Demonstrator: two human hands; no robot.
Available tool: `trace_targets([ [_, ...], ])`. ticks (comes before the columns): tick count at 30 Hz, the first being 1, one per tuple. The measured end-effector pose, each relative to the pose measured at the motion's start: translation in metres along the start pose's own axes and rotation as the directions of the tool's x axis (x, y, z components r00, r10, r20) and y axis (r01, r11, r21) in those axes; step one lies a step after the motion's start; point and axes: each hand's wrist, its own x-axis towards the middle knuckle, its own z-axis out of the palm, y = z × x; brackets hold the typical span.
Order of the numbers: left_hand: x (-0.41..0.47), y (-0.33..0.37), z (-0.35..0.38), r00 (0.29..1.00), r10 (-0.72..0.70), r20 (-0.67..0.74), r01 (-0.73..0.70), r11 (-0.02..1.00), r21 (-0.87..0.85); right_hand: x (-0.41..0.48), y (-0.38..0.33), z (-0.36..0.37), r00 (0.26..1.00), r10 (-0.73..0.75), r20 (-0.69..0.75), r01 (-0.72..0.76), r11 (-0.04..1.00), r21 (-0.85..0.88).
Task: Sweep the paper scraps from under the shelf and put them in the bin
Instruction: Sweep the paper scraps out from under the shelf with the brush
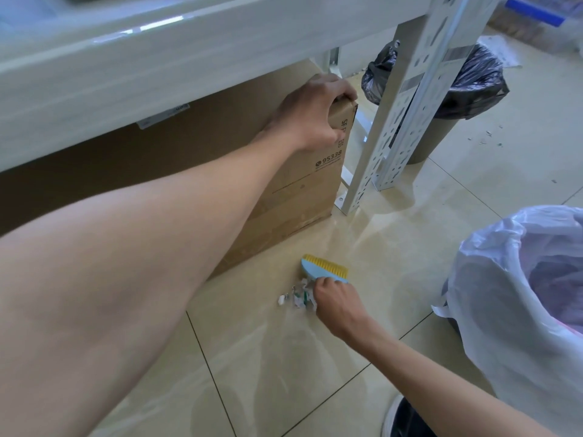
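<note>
My right hand grips a small blue brush with yellow bristles low on the tiled floor. A little heap of white paper scraps lies just left of that hand, in front of a cardboard box. My left hand grips the box's top right corner under the white shelf. A bin lined with a translucent white bag stands at the right, close to my right arm.
A second bin with a black bag stands behind the shelf's perforated metal posts. Tiny scraps dot the floor beside it. A dark shoe shows at the bottom edge. Glossy beige tiles surround the scrap heap.
</note>
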Motion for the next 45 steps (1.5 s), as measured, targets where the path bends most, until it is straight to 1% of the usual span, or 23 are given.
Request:
trace_targets([
  [3,0.000,0.001,0.000,1.000,0.007,-0.004,-0.007,1.000,-0.002,-0.004,-0.008,0.000,0.998,-0.049,0.036,0.048,0.998,0.042],
  [5,0.000,0.001,0.000,1.000,0.007,0.001,-0.007,1.000,-0.005,-0.005,-0.010,-0.002,0.998,-0.057,0.032,0.055,0.996,0.064],
  [12,-0.001,0.001,-0.001,1.000,0.001,-0.004,-0.001,1.000,-0.021,0.003,0.004,0.003,1.000,-0.010,-0.003,0.010,0.990,0.143],
  [15,-0.001,0.002,-0.001,1.000,-0.002,-0.007,0.002,1.000,-0.023,-0.001,0.006,0.000,1.000,-0.002,0.011,0.000,0.982,0.188],
  [22,-0.001,0.002,-0.001,1.000,-0.004,-0.002,0.004,1.000,-0.027,-0.011,-0.001,-0.009,0.997,-0.053,0.054,0.036,0.960,0.276],
  [28,-0.002,0.002,-0.002,1.000,-0.014,-0.008,0.014,0.999,-0.031,-0.004,0.003,-0.001,0.997,-0.032,0.066,0.009,0.946,0.324],
  [35,-0.003,0.003,-0.002,1.000,-0.014,-0.005,0.014,0.999,-0.031,-0.005,0.007,-0.002,0.997,-0.042,0.061,0.018,0.939,0.344],
  [40,-0.003,0.003,-0.002,1.000,-0.012,-0.004,0.012,0.999,-0.031,-0.002,0.012,-0.003,0.997,-0.021,0.069,-0.005,0.935,0.356],
  [45,-0.004,0.005,-0.003,1.000,-0.019,0.008,0.019,1.000,-0.010,-0.001,0.016,-0.017,1.000,0.018,0.012,-0.021,0.940,0.339],
])
